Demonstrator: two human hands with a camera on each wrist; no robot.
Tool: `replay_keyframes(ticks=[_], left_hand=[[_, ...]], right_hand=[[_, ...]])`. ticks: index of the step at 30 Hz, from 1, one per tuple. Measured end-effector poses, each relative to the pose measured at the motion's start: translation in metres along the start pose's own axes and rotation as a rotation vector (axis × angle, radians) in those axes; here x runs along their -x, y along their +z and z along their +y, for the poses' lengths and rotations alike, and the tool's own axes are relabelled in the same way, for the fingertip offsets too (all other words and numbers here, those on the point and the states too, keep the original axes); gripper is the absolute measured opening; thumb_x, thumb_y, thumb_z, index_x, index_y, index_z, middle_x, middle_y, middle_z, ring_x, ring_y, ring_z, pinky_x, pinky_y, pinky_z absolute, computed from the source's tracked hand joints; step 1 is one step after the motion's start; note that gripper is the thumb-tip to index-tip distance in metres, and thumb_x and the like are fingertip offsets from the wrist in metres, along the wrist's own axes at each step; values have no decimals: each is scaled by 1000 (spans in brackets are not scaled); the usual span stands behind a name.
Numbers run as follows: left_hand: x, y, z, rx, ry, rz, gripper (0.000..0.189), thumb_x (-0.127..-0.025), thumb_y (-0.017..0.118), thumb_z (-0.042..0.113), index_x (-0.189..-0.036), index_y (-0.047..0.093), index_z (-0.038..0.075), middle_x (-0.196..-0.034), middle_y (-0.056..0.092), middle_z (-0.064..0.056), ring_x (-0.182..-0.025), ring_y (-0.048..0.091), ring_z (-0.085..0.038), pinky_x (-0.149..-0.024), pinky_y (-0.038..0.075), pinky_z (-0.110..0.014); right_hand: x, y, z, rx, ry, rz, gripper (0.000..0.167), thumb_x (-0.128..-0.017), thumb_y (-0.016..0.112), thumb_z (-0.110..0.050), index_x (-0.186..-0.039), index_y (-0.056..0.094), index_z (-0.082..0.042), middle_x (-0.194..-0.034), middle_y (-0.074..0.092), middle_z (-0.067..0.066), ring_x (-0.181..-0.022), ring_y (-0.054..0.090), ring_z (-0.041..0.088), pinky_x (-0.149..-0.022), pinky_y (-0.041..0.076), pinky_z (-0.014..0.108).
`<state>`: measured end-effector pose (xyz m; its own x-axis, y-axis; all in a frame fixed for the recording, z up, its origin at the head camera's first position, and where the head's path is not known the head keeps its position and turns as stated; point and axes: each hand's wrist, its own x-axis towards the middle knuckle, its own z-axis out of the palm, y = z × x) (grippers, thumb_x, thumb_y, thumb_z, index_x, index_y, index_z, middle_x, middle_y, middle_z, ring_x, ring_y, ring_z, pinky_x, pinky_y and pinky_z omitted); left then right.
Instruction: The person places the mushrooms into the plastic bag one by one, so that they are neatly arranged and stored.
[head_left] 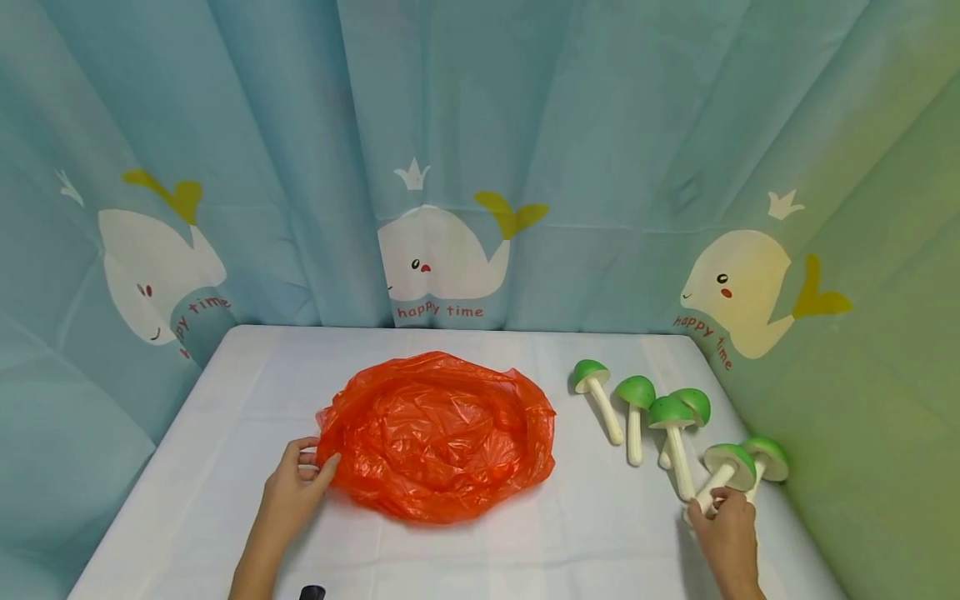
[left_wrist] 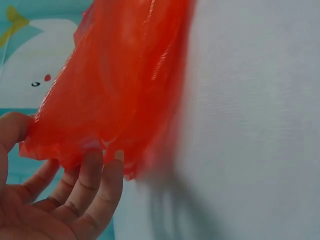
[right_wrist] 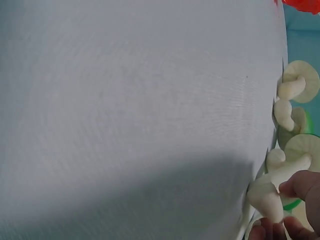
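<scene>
Left grip pinches the rim of a thin, crinkled red plastic bag. Right grip pinches a smooth, pale-stemmed, green-domed mushroom on the bench

Curtained-off area, whale-print drapes L/R & back, wht cloth-topped tbl

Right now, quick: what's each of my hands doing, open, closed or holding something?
Left hand: holding the edge of the red plastic bag.
Right hand: holding a green-capped mushroom by its stem.
</scene>
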<state>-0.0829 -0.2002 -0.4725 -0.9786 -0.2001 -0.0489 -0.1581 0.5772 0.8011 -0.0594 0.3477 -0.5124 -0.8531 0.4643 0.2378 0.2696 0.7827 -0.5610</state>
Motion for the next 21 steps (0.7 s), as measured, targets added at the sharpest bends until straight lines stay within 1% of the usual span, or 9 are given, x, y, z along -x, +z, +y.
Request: replay_keyframes(ticks=[2,5,8,10,12,13,16,19,21], left_hand=[[1,2,-2,9,-8,13,48,-91,62,26,-124,44,-3,-101,57,-19,-81,61,-26,-67,51,-29],[1,5,-4,17,-7,36,46,-91,63,24,-123,45,-3,-101,57,-18,-79,62,-26,-64,50,-26],[1,8,-5,28,-1,55,45,-90,64,24,-122,46,-2,-101,57,-18,-79,62,-25,-63,50,-24],[1,10,-4,34,1,65,45,-90,64,24,-122,46,-2,-101,57,-18,-79,61,-25,-62,50,-22],[1,10,-2,46,0,65,45,-90,64,24,-123,46,-2,-102,57,-17,-80,61,-26,-62,50,-21],[1,11,-2,49,0,61,46,-90,64,25,-123,46,-2,-103,57,-17,-81,62,-26,-62,49,-21],[1,10,0,57,-2,44,47,-91,63,25,-125,45,-3,-104,56,-18,-83,61,-27,-63,50,-22],[-1,7,1,58,-6,40,47,-92,62,23,-126,44,-3,-106,55,-19,-84,61,-28,-63,52,-23],[-2,6,2,62,-7,42,46,-92,62,22,-126,43,-3,-107,55,-19,-84,61,-28,-63,53,-24]], right_hand=[[1,4,2,-3,-8,20,30,-73,69,0,-89,50,18,-81,47,28,-77,48,44,-57,41,47],[1,7,3,0,-11,38,30,-73,71,-1,-80,50,18,-86,48,32,-72,50,44,-57,41,48],[1,7,6,-22,-14,21,37,-74,70,-4,-85,45,21,-77,56,28,-57,52,34,-48,40,40],[1,7,7,-50,3,6,47,-73,70,-7,-97,38,19,-62,59,20,-47,50,25,-43,38,35],[1,5,7,-65,41,-37,55,-73,69,-9,-104,32,18,-52,56,15,-45,48,23,-43,37,37],[1,3,7,-64,62,-58,57,-73,68,-10,-104,30,17,-52,55,15,-45,48,23,-44,38,38],[0,0,5,-40,136,-133,59,-74,69,-15,-104,28,16,-57,54,18,-48,49,28,-45,39,40],[-1,-3,2,-11,155,-208,59,-77,68,-16,-103,29,19,-63,53,22,-53,51,31,-47,40,40],[-1,-4,1,-5,154,-228,57,-77,68,-16,-102,32,21,-64,54,22,-54,52,32,-47,40,39]])
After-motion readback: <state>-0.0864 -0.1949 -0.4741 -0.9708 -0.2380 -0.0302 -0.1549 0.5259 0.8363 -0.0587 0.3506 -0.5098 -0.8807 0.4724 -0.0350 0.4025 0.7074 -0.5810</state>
